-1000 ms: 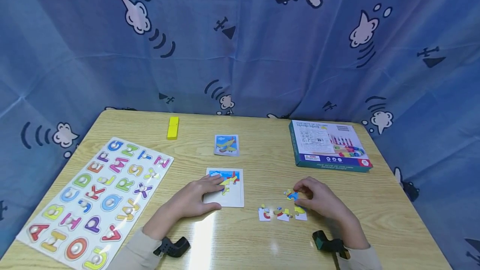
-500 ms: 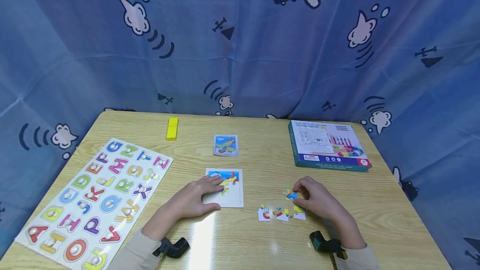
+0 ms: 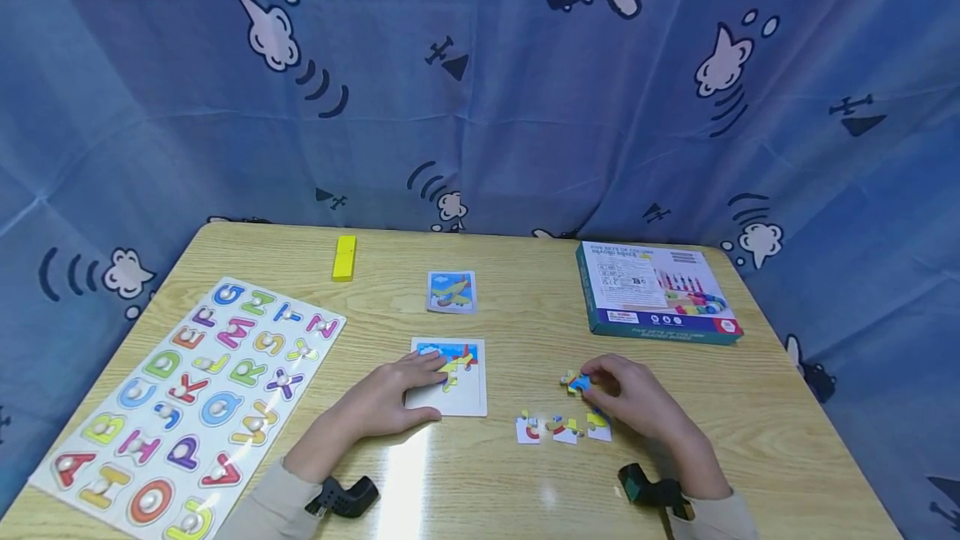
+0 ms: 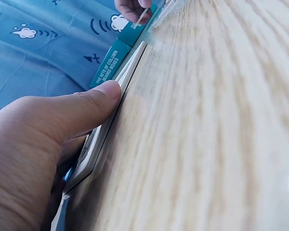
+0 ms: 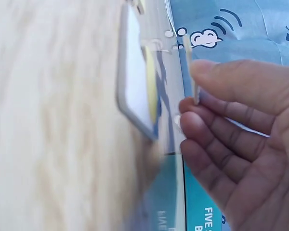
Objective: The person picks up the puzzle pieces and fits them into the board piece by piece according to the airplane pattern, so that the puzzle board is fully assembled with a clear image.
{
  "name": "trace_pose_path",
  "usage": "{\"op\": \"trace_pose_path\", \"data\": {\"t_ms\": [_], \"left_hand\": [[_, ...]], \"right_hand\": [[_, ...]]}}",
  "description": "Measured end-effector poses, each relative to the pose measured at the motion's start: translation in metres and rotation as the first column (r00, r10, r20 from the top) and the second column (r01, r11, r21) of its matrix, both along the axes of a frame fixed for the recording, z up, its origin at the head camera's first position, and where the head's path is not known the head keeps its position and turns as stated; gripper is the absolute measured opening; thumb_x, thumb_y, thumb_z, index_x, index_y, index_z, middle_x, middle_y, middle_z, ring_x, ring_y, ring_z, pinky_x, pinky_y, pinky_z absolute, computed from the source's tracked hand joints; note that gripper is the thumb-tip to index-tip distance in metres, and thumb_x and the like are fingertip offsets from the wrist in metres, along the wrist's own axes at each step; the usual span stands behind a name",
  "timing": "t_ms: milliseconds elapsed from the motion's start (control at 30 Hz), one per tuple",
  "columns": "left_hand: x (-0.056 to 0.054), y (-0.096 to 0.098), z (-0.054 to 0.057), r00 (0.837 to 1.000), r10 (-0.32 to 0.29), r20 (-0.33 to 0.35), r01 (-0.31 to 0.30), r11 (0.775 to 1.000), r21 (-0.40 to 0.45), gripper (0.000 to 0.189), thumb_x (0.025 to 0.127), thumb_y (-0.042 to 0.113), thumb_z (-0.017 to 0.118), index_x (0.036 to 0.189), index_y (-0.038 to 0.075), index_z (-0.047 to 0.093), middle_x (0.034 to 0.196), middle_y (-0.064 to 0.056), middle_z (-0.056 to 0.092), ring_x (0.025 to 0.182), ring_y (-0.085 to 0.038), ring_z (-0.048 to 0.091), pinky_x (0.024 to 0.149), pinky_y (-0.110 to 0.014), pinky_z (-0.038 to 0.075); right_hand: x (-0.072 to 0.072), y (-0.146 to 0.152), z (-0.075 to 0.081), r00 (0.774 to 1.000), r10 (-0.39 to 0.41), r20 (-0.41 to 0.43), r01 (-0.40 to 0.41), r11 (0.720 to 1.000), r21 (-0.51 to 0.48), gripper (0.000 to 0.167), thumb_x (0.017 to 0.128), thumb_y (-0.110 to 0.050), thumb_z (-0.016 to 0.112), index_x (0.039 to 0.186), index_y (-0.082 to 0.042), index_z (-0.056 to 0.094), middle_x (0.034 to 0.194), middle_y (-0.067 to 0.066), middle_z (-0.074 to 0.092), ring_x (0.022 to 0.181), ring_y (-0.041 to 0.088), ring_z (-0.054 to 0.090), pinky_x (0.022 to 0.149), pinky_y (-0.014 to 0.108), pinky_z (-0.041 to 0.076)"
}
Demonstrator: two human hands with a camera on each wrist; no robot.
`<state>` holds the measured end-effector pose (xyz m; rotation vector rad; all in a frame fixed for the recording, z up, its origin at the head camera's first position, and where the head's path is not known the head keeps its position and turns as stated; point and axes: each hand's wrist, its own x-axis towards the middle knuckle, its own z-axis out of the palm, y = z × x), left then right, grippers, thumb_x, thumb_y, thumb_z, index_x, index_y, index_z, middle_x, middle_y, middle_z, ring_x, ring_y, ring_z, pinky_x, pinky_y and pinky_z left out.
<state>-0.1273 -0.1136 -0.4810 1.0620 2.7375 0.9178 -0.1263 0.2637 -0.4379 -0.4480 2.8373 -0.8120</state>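
A small white puzzle board (image 3: 468, 394) with a partly built aeroplane picture lies at the table's middle. My left hand (image 3: 390, 397) rests on its left part, thumb (image 4: 94, 103) against the board's near edge (image 4: 106, 137). My right hand (image 3: 630, 398) pinches a blue and yellow puzzle piece (image 3: 576, 382) between thumb and fingers, lifted just off the table. The right wrist view shows that piece edge-on (image 5: 191, 72) at the thumb tip. Three loose pieces (image 3: 562, 428) lie in a row in front of the right hand.
An alphabet peg board (image 3: 187, 398) fills the table's left side. A yellow block (image 3: 344, 257) and a small aeroplane picture card (image 3: 452, 291) lie further back. A teal box (image 3: 656, 290) stands at the back right. Blue patterned curtain (image 3: 480, 82) surrounds the table.
My right hand has raised the blue and yellow piece slightly and carried it a little to the left. The left hand and the board have stayed put.
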Motion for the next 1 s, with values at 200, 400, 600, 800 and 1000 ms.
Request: {"op": "trace_pose_path", "data": {"t_ms": [200,400,600,800,1000], "left_hand": [[0.000,0.000,0.000,1.000,-0.001,-0.013,0.001,1.000,-0.002,0.053,0.084,0.044,0.068,0.126,0.012,0.063,0.142,0.000,0.050,0.135,-0.020,0.042,0.114,-0.038,0.034],[0.000,-0.001,-0.001,1.000,0.000,-0.019,0.000,1.000,0.001,0.054,0.084,0.044,0.068,0.126,0.012,0.063,0.142,0.000,0.050,0.135,-0.020,0.042,0.114,-0.038,0.034],[0.000,-0.001,-0.001,1.000,-0.001,-0.012,0.001,1.000,0.010,0.054,0.084,0.044,0.068,0.126,0.011,0.063,0.142,-0.001,0.050,0.135,-0.020,0.042,0.114,-0.039,0.034],[0.000,0.000,0.000,1.000,-0.001,-0.009,0.001,1.000,0.009,0.054,0.084,0.043,0.069,0.126,0.011,0.063,0.141,-0.001,0.050,0.135,-0.020,0.042,0.114,-0.038,0.033],[0.000,0.000,0.000,1.000,-0.002,-0.023,0.002,1.000,0.008,0.054,0.083,0.043,0.069,0.126,0.011,0.063,0.141,-0.002,0.051,0.135,-0.020,0.042,0.114,-0.038,0.033]], "right_hand": [[0.002,-0.005,-0.001,0.999,0.014,-0.049,-0.016,0.999,-0.035,0.021,0.084,-0.016,0.071,0.105,-0.011,0.069,0.102,-0.002,0.067,0.091,0.013,0.063,0.081,0.032,0.057],[0.002,-0.017,-0.002,0.991,0.090,-0.101,-0.096,0.994,-0.056,0.019,0.084,-0.016,0.071,0.103,-0.012,0.070,0.101,-0.002,0.068,0.090,0.013,0.064,0.080,0.032,0.057],[0.000,-0.035,0.001,0.981,0.141,-0.136,-0.150,0.987,-0.060,0.020,0.084,-0.015,0.071,0.104,-0.014,0.070,0.102,-0.004,0.068,0.094,0.013,0.064,0.084,0.034,0.056],[-0.005,-0.052,0.005,0.976,0.170,-0.135,-0.181,0.980,-0.076,0.021,0.084,-0.015,0.071,0.105,-0.014,0.068,0.102,-0.005,0.067,0.096,0.013,0.063,0.086,0.035,0.055],[-0.011,-0.070,0.007,0.974,0.192,-0.117,-0.204,0.973,-0.105,0.023,0.085,-0.016,0.071,0.108,-0.014,0.067,0.103,-0.005,0.065,0.097,0.014,0.064,0.087,0.034,0.056]]}}
